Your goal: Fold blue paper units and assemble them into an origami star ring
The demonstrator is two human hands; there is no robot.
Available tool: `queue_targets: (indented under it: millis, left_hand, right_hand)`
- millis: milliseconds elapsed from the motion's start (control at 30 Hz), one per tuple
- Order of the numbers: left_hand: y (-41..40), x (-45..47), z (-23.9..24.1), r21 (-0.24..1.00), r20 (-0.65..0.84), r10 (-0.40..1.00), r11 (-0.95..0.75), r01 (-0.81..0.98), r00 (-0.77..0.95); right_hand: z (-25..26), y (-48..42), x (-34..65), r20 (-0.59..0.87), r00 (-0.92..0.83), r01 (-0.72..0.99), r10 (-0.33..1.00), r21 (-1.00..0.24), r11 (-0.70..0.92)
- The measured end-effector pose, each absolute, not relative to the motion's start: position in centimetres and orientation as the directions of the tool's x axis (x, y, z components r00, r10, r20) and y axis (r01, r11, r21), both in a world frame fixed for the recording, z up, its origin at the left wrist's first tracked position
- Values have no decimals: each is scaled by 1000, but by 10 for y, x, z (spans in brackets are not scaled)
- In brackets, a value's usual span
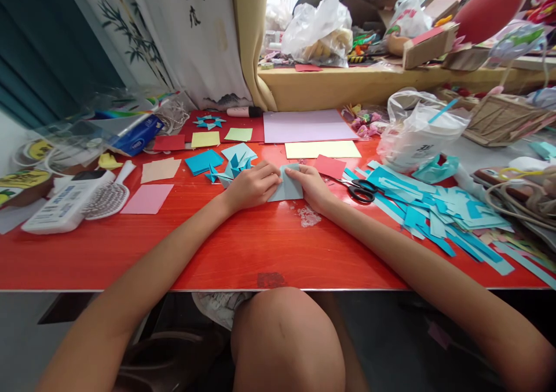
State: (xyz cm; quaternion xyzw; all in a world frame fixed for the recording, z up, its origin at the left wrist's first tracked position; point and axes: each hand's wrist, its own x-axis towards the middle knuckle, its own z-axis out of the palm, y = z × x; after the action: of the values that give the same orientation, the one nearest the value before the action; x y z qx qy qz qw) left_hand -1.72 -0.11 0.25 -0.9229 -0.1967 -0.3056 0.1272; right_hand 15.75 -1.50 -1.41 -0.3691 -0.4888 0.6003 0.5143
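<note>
A small pale blue sheet of paper with a crease across it is held between my two hands, just above the red table. My left hand pinches its left edge, fingertips curled together. On the other side my right hand grips the paper, thumb on top. Folded blue paper pieces lie just beyond my left hand. Near my right hand rest a red paper square and black-handled scissors. A small clear crumpled bit lies below the paper.
Blue paper strips are heaped at the right, beside a plastic bag with a cup. A lilac sheet and a blue paper star ring lie at the back. A hairbrush and white bottle are left.
</note>
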Motion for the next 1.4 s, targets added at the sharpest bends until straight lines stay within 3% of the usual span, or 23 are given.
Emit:
queue_targets:
  millis: [467,767,1033,1233,1400]
  left_hand:
    - [0,-17,1,-67,653,272,-909,411,707]
    - [0,-15,0,50,703,331,-906,421,629]
    - [-4,-11,3,317,645,531,-840,441,549]
    - [-4,-2,6,592,519,752,-660,463,407]
    - [-5,1,6,712,457,801,-590,381,386]
  right_hand:
    - [-8,-16,158,29,-211,-295,977,-955,-36]
    - [-8,-16,157,37,-259,-279,965,-959,-38]
    - [-8,-18,156,71,-213,-209,974,-977,26]
    - [-10,-17,155,82,-166,-167,983,-984,54]
    - [-9,-18,155,133,-210,-79,969,-990,119]
